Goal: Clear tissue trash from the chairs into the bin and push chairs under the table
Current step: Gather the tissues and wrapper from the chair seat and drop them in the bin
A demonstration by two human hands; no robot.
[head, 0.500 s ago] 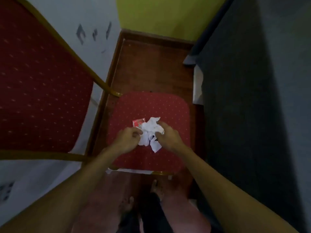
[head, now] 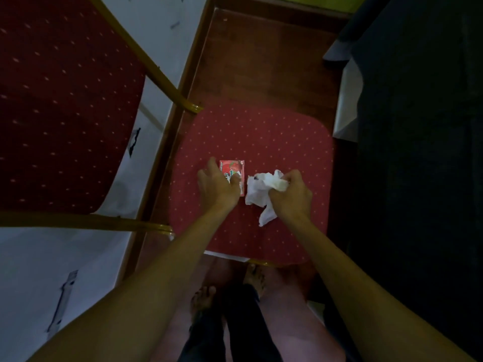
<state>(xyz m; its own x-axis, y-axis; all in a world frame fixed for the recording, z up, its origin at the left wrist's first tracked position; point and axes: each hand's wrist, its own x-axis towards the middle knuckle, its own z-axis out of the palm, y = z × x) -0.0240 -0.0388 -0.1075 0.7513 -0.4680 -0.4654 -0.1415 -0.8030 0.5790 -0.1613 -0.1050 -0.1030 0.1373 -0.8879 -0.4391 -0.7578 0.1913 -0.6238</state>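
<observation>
a small red packet (head: 233, 176) is lying on the chair seat (head: 274, 137); its white lettering is too blurred to read. both arms are reaching down and forward from the bottom edge, forearms bare. the left hand (head: 218, 188) is resting palm down on the packet's left side, fingers (head: 212, 163) spread and loosely curled over it, not clenched. the right hand (head: 291, 195) is sitting just beside the packet, fingers clenched around a crumpled white tissue (head: 257, 193), with 1 loose end trailing down onto the seat. a 2nd red chair (head: 60, 105) is standing at the left. a dark table (head: 418, 152) is running along the right.
</observation>
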